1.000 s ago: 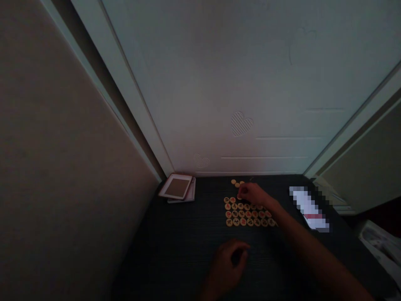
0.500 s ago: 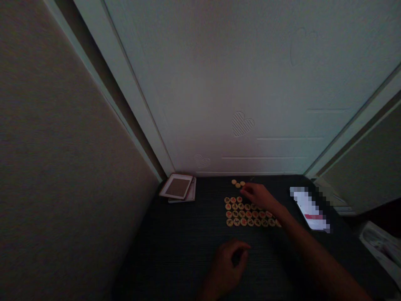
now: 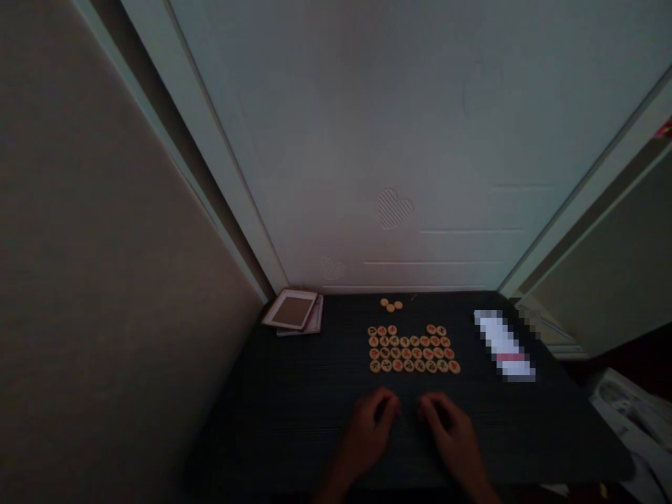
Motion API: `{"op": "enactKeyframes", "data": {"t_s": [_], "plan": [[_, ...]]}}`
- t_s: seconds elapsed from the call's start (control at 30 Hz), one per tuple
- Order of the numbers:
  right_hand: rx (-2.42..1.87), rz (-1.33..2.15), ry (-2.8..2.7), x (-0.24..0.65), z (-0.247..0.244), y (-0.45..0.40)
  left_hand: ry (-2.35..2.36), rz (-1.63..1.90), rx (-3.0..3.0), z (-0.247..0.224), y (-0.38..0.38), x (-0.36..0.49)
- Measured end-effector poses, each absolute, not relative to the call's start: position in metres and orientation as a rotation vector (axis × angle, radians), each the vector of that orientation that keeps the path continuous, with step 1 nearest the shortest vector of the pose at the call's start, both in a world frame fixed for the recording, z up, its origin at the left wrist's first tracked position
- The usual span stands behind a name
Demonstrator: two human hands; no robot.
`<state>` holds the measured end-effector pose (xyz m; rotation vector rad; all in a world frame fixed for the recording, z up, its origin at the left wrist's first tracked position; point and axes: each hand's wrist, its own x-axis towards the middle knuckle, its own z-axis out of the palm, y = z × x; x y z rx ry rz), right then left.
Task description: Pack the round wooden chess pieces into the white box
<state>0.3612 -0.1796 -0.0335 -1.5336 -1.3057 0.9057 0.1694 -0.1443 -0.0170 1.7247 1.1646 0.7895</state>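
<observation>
Rows of round wooden pieces [image 3: 407, 354] with red and dark characters lie face up on the dark table [image 3: 294, 413]. In the back row a gap parts the pieces at its left from two at its right. Several plain-looking discs [image 3: 390, 308] sit behind the rows. My left hand [image 3: 374, 420] is near the front row, thumb and fingers pinched together; what they hold, if anything, is hidden. To its right, my right hand [image 3: 446, 423] has its fingertips curled together too, and nothing can be made out in them.
Two flat framed items [image 3: 294, 311] are stacked at the back left. A bright phone-like device [image 3: 504, 346], partly blurred, lies at the right. A white panel with heart patterns [image 3: 393, 140] rises behind the table. White items [image 3: 630, 413] stand beyond the right edge.
My right hand has drawn back from beside the plain discs to the front of the rows, uncovering the pieces at the right. The view has shifted slightly.
</observation>
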Motion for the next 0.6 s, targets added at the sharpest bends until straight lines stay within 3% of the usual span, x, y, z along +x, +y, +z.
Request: {"op": "enactKeyframes", "data": {"t_s": [0.17,0.43,0.6], "plan": [[-1.52,0.932,-1.32,0.362,-0.043,-0.175,1.126,0.774,1.793,-0.003,-0.13,0.17],[-1.49,0.896,-1.313,0.362,-0.042,-0.178,1.201,0.817,2.21,0.054,-0.013,0.188],[-1.488,0.83,-1.305,0.36,-0.039,-0.178,1.203,0.846,2.328,0.068,0.021,0.206]]}}
